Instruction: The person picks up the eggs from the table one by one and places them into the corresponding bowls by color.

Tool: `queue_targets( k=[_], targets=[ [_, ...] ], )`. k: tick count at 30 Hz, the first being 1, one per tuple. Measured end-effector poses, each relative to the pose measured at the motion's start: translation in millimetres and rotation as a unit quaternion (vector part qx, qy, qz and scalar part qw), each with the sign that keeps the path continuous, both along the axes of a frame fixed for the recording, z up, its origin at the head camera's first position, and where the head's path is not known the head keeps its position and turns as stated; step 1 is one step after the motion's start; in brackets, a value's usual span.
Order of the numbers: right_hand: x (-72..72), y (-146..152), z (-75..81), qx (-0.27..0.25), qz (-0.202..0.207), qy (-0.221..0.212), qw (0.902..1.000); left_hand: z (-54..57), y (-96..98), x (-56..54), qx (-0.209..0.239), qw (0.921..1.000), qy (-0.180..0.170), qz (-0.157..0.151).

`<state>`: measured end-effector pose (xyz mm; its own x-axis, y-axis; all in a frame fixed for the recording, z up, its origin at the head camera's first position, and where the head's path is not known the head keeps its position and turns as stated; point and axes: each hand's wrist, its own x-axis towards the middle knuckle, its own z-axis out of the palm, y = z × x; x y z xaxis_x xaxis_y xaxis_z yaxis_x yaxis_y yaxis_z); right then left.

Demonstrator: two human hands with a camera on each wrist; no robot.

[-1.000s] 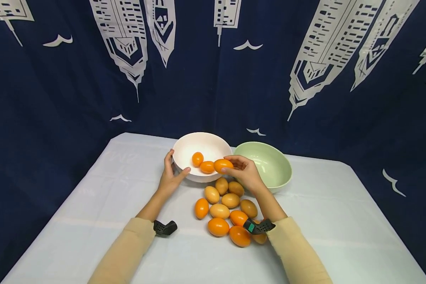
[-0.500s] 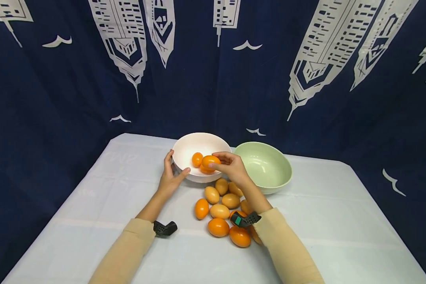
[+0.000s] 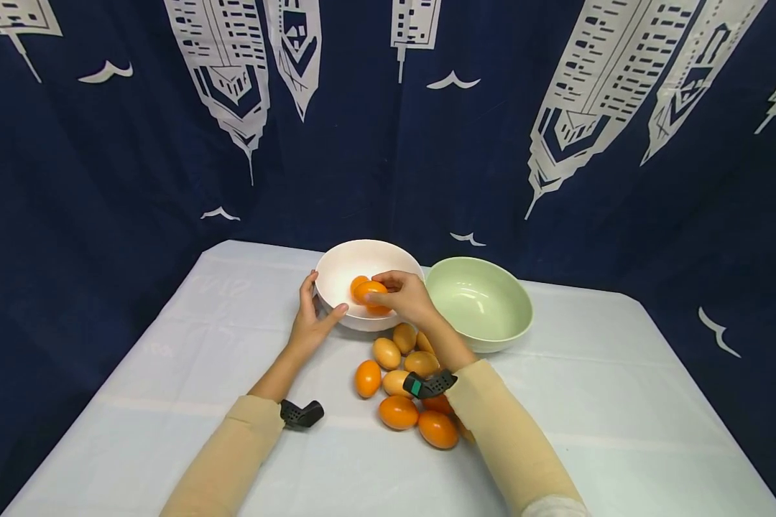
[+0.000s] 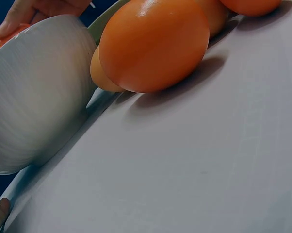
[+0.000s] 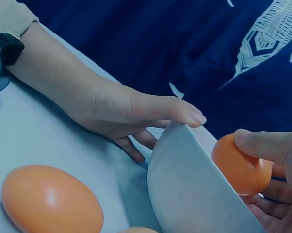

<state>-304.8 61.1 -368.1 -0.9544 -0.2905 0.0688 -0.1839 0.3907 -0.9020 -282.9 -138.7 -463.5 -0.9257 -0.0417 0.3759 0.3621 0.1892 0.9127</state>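
My right hand pinches an orange egg between thumb and fingers, over the inside of the white bowl. Two other orange eggs lie in that bowl, partly hidden behind the held one. At the bowl's left side is my left hand, steadying it. Its thumb lies on the rim and its fingers reach round the outer wall, as the right wrist view shows the left hand and white bowl.
A light green bowl stands right of the white one. In front of both, tan eggs and orange eggs lie grouped on the white-covered table, partly under my right forearm. A dark blue printed curtain hangs behind.
My right hand has carried the orange egg leftward, from the white bowl's right rim to over the eggs inside. My left hand has stayed at the bowl.
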Motion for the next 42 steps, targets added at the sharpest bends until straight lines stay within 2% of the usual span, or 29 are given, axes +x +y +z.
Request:
queue_targets(
  k=[11,22,24,27,29,32,42],
  targets=[
    [-8.3,-18,1.0,0.068,-0.002,0.000,0.9977,0.3,0.6,-0.5,0.003,1.0000,0.004,-0.004],
    [-14.8,-32,-1.6,0.072,0.003,-0.001,0.9974,-3.1,-0.3,-0.8,0.000,0.9994,0.034,0.000],
    [-15.9,-34,-4.0,0.076,0.005,0.001,0.9971,3.1,0.1,3.1,0.003,0.9996,0.026,-0.004],
    [-16.2,-36,-6.0,0.091,0.009,0.009,0.9958,6.2,0.6,4.1,0.007,0.9998,0.015,-0.010],
    [-16.2,-37,-7.0,0.104,0.011,0.013,0.9945,6.2,0.8,3.7,0.004,0.9999,0.009,-0.008],
    [-17.3,-38,-8.6,0.121,0.014,0.017,0.9925,-1.4,-0.1,-1.4,0.003,0.9999,0.015,-0.002],
    [-19.0,-40,-12.3,0.162,0.027,0.029,0.9860,-1.3,0.2,-1.9,0.002,0.9999,0.012,0.003]
  ],
)
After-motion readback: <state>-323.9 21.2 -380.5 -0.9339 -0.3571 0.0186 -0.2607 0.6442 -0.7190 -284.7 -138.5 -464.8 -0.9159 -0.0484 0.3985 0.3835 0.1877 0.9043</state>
